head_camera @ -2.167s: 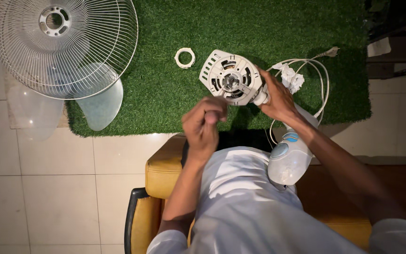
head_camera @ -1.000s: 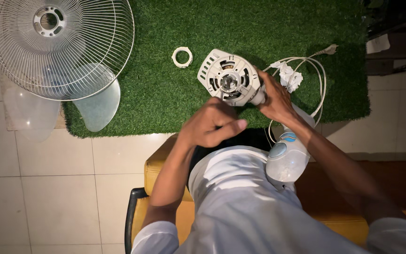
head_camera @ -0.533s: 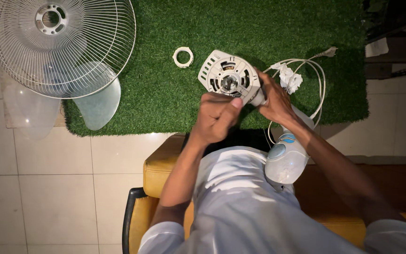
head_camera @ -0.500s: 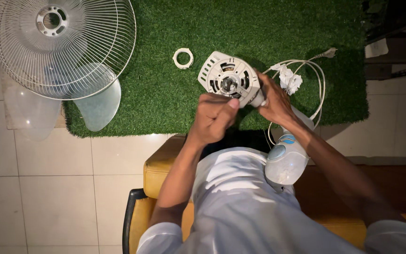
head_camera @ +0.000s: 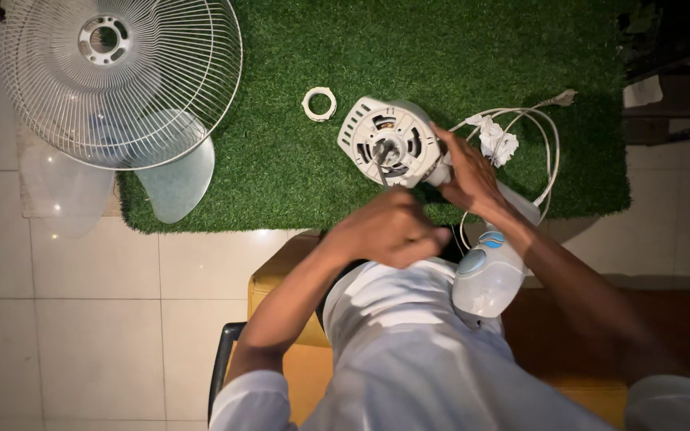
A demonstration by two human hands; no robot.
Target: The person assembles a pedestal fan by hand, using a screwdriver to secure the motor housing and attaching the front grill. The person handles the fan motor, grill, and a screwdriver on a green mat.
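Note:
My right hand (head_camera: 469, 179) grips the neck of a white fan motor (head_camera: 389, 140), holding it over the green turf mat (head_camera: 281, 175) with its vented face up. A thin dark rod (head_camera: 381, 166) runs from the motor's hub towards my left hand (head_camera: 393, 231). That hand hovers just below the motor, fingers curled and its back to me; I cannot see anything in it. The fan's white and blue body (head_camera: 485, 275) rests against my lap under my right forearm.
On the mat lie a small white ring (head_camera: 319, 103), a crumpled white wad (head_camera: 497, 142) and the looped power cord (head_camera: 549, 152). A wire fan grille (head_camera: 121, 76) and translucent blade (head_camera: 173, 179) sit at the left. I sit on a yellow seat (head_camera: 277, 287) above tiled floor.
My left hand has drawn back from the motor's hub towards my body and turned knuckles up. The motor has tilted slightly. My right hand keeps its grip.

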